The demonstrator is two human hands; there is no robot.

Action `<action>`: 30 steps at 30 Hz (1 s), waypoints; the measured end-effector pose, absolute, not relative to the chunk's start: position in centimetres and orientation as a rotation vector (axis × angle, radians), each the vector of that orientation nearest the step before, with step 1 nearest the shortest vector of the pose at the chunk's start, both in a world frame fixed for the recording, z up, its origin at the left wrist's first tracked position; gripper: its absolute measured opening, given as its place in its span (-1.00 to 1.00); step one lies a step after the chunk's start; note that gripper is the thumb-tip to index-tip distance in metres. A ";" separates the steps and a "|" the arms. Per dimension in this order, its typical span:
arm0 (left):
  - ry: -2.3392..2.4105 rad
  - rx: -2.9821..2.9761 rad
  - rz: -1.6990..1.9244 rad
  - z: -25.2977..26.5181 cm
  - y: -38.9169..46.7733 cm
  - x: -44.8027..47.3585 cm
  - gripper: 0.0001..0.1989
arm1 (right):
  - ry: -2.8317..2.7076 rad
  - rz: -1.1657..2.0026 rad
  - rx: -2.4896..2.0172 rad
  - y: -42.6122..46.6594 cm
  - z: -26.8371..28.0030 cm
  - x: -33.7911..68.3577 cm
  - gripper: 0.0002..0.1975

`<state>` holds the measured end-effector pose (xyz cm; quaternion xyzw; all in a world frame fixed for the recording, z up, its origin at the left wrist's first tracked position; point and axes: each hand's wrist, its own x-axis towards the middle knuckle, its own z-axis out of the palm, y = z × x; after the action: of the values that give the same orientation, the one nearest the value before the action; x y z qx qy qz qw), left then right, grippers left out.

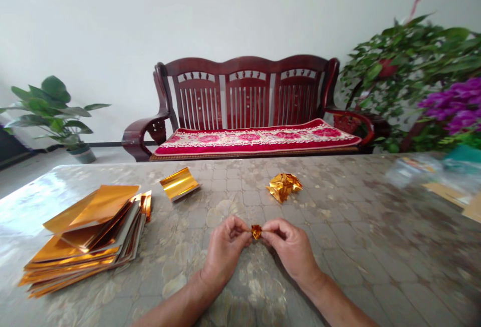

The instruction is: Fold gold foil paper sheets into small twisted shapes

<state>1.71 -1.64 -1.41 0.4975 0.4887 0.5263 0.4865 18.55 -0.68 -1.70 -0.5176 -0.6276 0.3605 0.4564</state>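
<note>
A small folded piece of gold foil paper [256,232] is pinched from both sides above the table. My left hand [227,247] grips its left edge between thumb and fingertips. On the opposite edge, my right hand [291,247] holds it the same way. Beyond the hands lies a crumpled-looking cluster of folded gold foil [284,187]. A single curled gold foil sheet [179,185] rests further left. Nearer on the left is a loose, uneven stack of gold foil sheets [86,237], some showing grey undersides.
The table [356,247] has a patterned, shiny cover. Plastic bags [413,169] and brown card [447,194] lie at its right end. Behind stands a dark red wooden bench [248,96] with a floral cushion [255,136]. Potted plants flank it, with purple flowers [456,104] at right.
</note>
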 end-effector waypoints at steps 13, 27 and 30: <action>1.110 1.245 1.183 -1.3 -1.5 1.5 -0.92 | -1.644 0.859 -1.186 -0.5 -1.8 18.7 -0.92; 1.123 1.279 1.201 -0.9 -1.8 1.9 -0.93 | -1.656 0.864 -1.180 -0.6 -1.2 18.2 -0.89; 1.118 1.278 1.186 -0.9 -1.9 2.0 -0.94 | -1.671 0.858 -1.176 -0.6 -1.2 18.2 -0.88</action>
<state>1.95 -1.92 -0.92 0.5306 0.4644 0.4927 0.5100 18.15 -0.62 -1.17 -0.4750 -0.6746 0.3463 0.4464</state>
